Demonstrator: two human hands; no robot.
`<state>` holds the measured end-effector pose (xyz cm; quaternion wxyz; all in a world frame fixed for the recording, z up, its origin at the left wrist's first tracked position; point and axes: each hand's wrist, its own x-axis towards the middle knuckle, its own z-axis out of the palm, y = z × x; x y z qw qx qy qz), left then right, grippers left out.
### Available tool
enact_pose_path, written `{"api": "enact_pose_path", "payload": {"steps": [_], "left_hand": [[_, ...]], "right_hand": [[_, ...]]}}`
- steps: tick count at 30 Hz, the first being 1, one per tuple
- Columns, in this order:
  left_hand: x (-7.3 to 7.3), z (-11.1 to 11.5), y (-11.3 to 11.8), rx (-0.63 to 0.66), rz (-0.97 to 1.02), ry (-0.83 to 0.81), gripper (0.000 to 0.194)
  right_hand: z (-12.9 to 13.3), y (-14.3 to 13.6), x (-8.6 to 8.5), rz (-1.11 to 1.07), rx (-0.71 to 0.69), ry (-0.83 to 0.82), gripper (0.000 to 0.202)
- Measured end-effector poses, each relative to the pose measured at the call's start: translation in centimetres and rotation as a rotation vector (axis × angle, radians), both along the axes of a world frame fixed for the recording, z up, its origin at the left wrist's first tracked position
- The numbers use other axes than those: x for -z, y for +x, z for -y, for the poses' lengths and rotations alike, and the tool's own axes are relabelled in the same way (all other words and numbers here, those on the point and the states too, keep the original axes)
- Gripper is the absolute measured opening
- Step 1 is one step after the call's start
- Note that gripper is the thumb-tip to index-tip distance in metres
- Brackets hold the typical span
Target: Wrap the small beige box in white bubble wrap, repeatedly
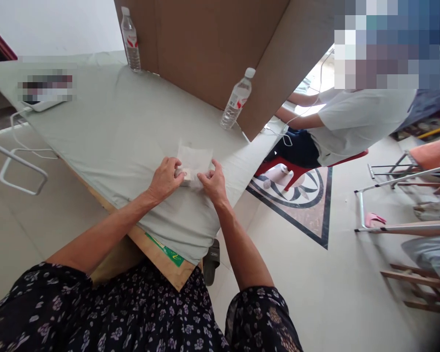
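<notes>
A small whitish block or box (186,177) lies near the front corner of the cloth-covered table, on or partly within a thin, translucent white sheet (196,155). The sheet spreads out behind it. My left hand (165,180) is closed at the block's left end, its thumb and bent fingers gripping there. On the other side, my right hand (214,185) pinches the sheet's right edge, thumb low and index finger raised. The fine detail of the block is too small to make out.
Two water bottles, one at the back (132,46) and one to the right (236,100), stand by a brown cardboard panel (212,44). A white device (47,100) sits at the far left. Beyond the panel, a person in a white shirt (366,122) sits on a red chair (297,171).
</notes>
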<state>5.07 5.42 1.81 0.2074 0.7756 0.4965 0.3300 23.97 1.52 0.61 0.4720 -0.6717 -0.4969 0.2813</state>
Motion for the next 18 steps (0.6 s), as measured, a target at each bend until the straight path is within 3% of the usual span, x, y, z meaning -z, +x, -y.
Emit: {"api": "enact_pose_path", "payload": {"steps": [5,12,18], "left_hand": [[-0.1,-0.2,0.0,0.053,-0.049,-0.018,0.016],[-0.5,-0.3,0.2,0.079,-0.124,-0.047,0.02],[-0.5,-0.4,0.2,0.069,-0.039,-0.056,0.024]], "right_hand": [[0.5,-1.3,-1.3,0.07,0.015,0.031,0.072],[0.2,-2.8,-2.3,0.104,-0.033,0.044,0.068],[0.7,-3.1,-2.5,0.129,-0.028,0.048,0.07]]}}
